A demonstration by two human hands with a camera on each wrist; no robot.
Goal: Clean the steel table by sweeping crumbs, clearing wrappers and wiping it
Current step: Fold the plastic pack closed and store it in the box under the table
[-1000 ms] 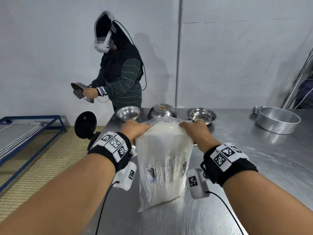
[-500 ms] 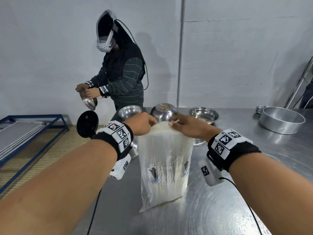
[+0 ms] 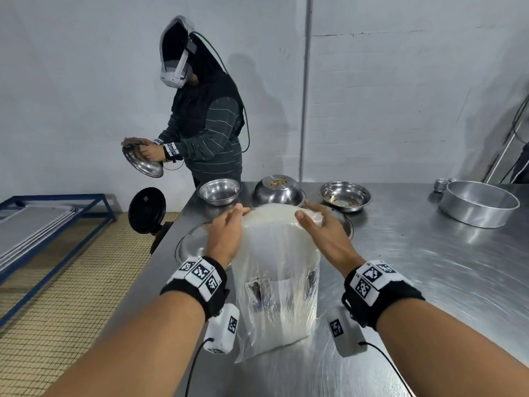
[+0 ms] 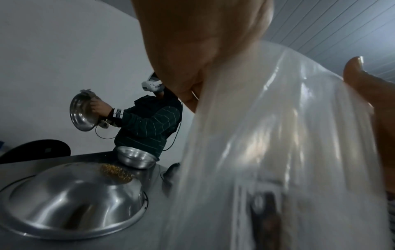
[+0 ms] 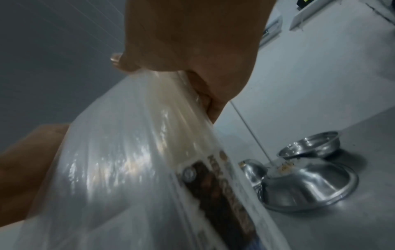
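Clear plastic bag (image 3: 276, 285): stands upright on the steel table (image 3: 415, 270) near its front edge, between both forearms; a printed wrapper (image 3: 259, 290) shows through its lower part.

Left hand (image 3: 226, 229): at the bag's top left edge, fingers curled over the rim and holding the film; the left wrist view shows plastic running under the palm.

Right hand (image 3: 322, 229): at the top right edge, thumb on the near face, fingers over the far side, gripping the rim.

Flat steel plate (image 3: 190, 246): on the table just left of the bag, partly behind the left hand.

Upturned steel bowl (image 3: 277, 193): behind the bag, crumbs (image 3: 277, 182) on its base.

Empty steel bowl (image 3: 219, 191): left of the upturned one, near the table's far corner.

Shallow steel dish (image 3: 345, 195): right of the upturned bowl, crumbs inside.

Round aluminium pan (image 3: 478, 203): far right of the table, well apart.

Second person (image 3: 206, 130): beyond the far corner, wearing a headset, holding a steel plate (image 3: 142, 164).
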